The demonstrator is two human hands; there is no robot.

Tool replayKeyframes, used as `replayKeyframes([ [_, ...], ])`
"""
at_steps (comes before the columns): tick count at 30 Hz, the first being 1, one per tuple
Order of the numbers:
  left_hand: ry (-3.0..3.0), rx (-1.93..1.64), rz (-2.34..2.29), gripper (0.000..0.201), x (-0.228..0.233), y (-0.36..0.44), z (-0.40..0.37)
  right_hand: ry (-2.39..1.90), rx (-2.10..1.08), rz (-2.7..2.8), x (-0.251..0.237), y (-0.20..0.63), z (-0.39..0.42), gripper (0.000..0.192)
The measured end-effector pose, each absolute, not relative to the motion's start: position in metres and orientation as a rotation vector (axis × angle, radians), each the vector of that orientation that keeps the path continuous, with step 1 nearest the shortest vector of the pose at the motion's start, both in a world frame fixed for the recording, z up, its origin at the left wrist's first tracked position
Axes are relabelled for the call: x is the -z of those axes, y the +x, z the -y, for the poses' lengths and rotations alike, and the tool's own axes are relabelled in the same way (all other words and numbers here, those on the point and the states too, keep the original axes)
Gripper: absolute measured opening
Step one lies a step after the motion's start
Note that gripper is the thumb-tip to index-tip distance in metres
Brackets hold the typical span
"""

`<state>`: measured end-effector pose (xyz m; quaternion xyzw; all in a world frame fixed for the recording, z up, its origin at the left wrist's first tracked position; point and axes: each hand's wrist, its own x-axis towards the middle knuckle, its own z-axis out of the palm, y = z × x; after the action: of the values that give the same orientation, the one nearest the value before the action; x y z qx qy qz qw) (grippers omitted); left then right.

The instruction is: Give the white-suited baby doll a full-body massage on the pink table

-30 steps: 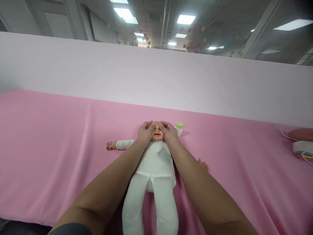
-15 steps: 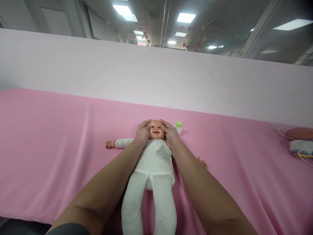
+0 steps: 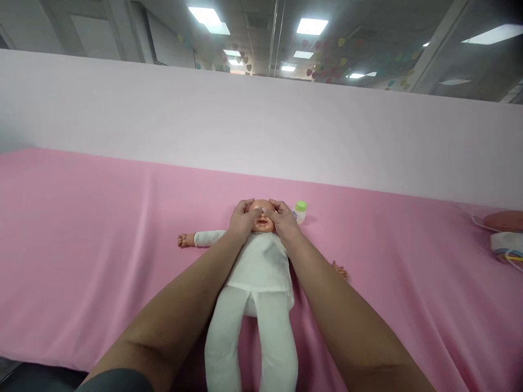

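Pressing my left hand (image 3: 242, 220) and right hand (image 3: 284, 220) flat-fingered on the doll (image 3: 261, 261), thumbs meeting over its eyes, cupping the head to steady it as it lies face-up on the pink table (image 3: 102, 228), bottle (image 3: 300, 211) just beside.

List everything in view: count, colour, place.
doll: 1, white suit, on its back mid-cloth, head away from the camera
bottle: 1, white with green cap, right of doll's head
cloth: 1, pink, covers the surface
backdrop: 1, pale pink, behind the cloth
bundle: 1, reddish and white with cords, far right edge, cut off
ceiling lights: several, white, top
left hand: 1, on left side of doll's face
right hand: 1, on right side of doll's face
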<state>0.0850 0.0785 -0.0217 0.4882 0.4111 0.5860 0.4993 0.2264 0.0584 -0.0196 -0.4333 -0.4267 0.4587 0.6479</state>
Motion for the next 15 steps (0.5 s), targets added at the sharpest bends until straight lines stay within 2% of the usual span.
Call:
replayKeyframes([
  [4, 1.257, -1.452, -1.058, 0.041, 0.024, 0.088, -0.083, -1.048, -0.908, 0.944, 0.024, 0.223, -0.063, 0.053],
  [9, 1.213, -1.471, -1.086, 0.033, 0.028, 0.089, -0.091, -1.001, -0.901, 0.895, 0.026, 0.222, -0.066, 0.041],
  [15, 1.028, -1.443, -0.971, 0.034, 0.027, 0.086, -0.092, -0.943, -1.088, 0.811, 0.03, 0.227, -0.069, 0.044],
])
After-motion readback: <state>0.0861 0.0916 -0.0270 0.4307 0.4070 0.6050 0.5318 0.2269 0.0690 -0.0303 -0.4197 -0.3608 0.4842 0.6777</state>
